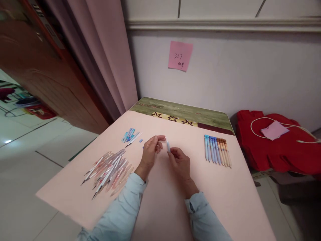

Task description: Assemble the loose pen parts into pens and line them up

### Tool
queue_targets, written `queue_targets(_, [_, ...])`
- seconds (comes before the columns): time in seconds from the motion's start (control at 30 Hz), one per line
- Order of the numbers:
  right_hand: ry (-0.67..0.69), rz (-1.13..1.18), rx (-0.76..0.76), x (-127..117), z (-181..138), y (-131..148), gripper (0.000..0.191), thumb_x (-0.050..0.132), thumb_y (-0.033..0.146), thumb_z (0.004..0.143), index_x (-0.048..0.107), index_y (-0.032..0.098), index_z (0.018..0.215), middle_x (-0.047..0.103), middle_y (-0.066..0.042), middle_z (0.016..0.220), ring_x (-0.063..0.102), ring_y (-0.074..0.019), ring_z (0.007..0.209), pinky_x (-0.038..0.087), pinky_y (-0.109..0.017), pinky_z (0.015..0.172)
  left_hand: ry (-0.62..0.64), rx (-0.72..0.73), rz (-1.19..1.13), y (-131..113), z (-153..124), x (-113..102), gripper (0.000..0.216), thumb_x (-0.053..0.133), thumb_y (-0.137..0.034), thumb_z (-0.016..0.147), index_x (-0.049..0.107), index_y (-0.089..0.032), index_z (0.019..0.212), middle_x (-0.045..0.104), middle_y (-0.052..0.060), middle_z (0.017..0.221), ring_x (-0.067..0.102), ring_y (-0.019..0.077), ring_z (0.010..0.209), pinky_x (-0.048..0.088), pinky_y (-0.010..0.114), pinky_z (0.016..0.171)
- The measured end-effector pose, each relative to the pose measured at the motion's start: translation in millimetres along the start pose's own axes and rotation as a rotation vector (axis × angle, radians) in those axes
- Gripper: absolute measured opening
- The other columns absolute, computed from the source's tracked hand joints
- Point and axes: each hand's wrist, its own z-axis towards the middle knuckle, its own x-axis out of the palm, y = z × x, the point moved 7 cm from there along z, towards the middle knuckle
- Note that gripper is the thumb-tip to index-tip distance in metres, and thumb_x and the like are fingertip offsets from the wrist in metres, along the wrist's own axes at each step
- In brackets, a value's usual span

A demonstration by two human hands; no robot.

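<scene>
My right hand (180,161) pinches a slim pale-blue pen barrel (168,146) between thumb and fingers. The barrel stands nearly upright, with a whitish tip at its top. My left hand (152,147) is just left of it, its upper fingers stretched toward the barrel's top and its lower fingers loosely curled. Whether a fingertip touches the top is too small to tell. Left of that hand lie a small blue piece (140,140) and a cluster of blue and turquoise pen parts (128,135). Nearer me is a heap of clear barrels and white refills (110,170).
A row of pens (217,150) in blue, purple and orange-brown lies at the right of the pink-covered table (160,214). Red cloth (250,147) with a white cable (253,129) is beyond the right edge. A wall (215,73) stands behind; a curtain (105,50) hangs at left.
</scene>
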Motion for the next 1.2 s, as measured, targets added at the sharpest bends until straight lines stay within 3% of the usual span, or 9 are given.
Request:
queue_targets(0.07, [-0.019,-0.002,0.001,-0.8,0.5,0.2,0.022,0.057,0.041,0.086,0.066,0.024,0.097,0.075,-0.001,0.089,0.071,-0.0181,0.077,0.055,-0.028,0.073,-0.025,-0.006,-0.006,1.0,0.6,-1.0,0.046,0.055,-0.055,0.088,0.073,-0.014,0.095,0.069,0.01,0.086,0.044,0.0089,0.055,0.033,0.025,0.051])
queue_targets(0.23, [-0.177,-0.075,0.084,-18.0,3.3,-5.5,0.024,0.058,0.043,0.085,0.069,0.024,0.094,0.075,-0.001,0.086,0.07,-0.0188,0.075,0.053,-0.029,0.072,-0.145,-0.008,0.038,8.9,2.5,-12.9,0.036,0.06,-0.048,0.086,0.071,-0.014,0.086,0.068,0.008,0.08,0.044,0.0087,0.054,0.032,0.023,0.05])
queue_targets(0.37, [-0.248,-0.215,0.142,-36.7,6.9,-8.5,0.023,0.057,0.042,0.084,0.071,0.025,0.091,0.074,-0.001,0.084,0.067,-0.0191,0.074,0.048,-0.028,0.068,-0.246,0.092,0.307,7.8,2.1,-26.5,0.023,0.059,-0.035,0.086,0.069,-0.016,0.078,0.066,0.004,0.074,0.052,0.0122,0.062,0.04,0.025,0.061])
queue_targets(0.47, [-0.309,-0.378,0.083,-49.1,9.5,-5.5,0.023,0.055,0.038,0.084,0.072,0.023,0.09,0.072,-0.003,0.084,0.064,-0.0202,0.076,0.042,-0.029,0.066,-0.115,0.151,0.564,8.6,-1.4,-13.7,0.018,0.057,-0.027,0.085,0.068,-0.018,0.074,0.067,0.003,0.072,0.056,0.0152,0.068,0.042,0.027,0.066])
queue_targets(0.63, [-0.278,-0.732,-0.063,-51.1,11.4,-7.2,0.02,0.054,0.027,0.084,0.072,0.021,0.087,0.07,-0.007,0.083,0.057,-0.0219,0.079,0.034,-0.032,0.068,0.267,0.254,0.88,18.3,-19.7,30.4,0.014,0.057,-0.022,0.085,0.069,-0.02,0.08,0.068,0.005,0.079,0.059,0.0173,0.071,0.042,0.03,0.068])
queue_targets(0.77, [-0.224,-0.857,-0.077,-48.3,8.8,-13.8,0.019,0.055,0.023,0.084,0.074,0.02,0.087,0.07,-0.01,0.088,0.055,-0.023,0.08,0.032,-0.033,0.069,0.321,0.225,0.981,22.2,-28.1,35.4,0.011,0.058,-0.021,0.086,0.069,-0.019,0.084,0.068,0.006,0.083,0.06,0.0189,0.076,0.043,0.031,0.071])
queue_targets(0.93, [-0.286,-0.794,-0.104,-50.0,4.6,-15.0,0.023,0.056,0.028,0.085,0.073,0.019,0.098,0.07,-0.009,0.094,0.057,-0.0238,0.085,0.034,-0.034,0.073,0.068,0.183,1.176,-10.5,-22.3,-7.9,0.01,0.056,-0.021,0.085,0.066,-0.019,0.084,0.066,0.007,0.092,0.061,0.0195,0.085,0.043,0.03,0.076])
queue_targets(1.1, [-0.365,-0.706,-0.239,-49.6,2.7,-11.9,0.021,0.054,0.028,0.089,0.072,0.019,0.091,0.07,-0.008,0.088,0.056,-0.0226,0.083,0.035,-0.033,0.075,-0.274,0.045,1.382,-77.4,-2.2,-99.2,0.007,0.059,-0.021,0.08,0.066,-0.019,0.08,0.068,0.006,0.093,0.06,0.019,0.081,0.04,0.028,0.07])
queue_targets(1.2, [-0.371,-0.699,-0.298,-47.7,2.2,-9.5,0.021,0.053,0.027,0.091,0.072,0.019,0.086,0.07,-0.007,0.084,0.055,-0.0215,0.08,0.036,-0.032,0.074,-0.382,-0.04,1.361,-104.1,13.6,-155.8,0.006,0.065,-0.025,0.075,0.066,-0.019,0.076,0.069,0.003,0.085,0.059,0.0173,0.074,0.037,0.027,0.064])
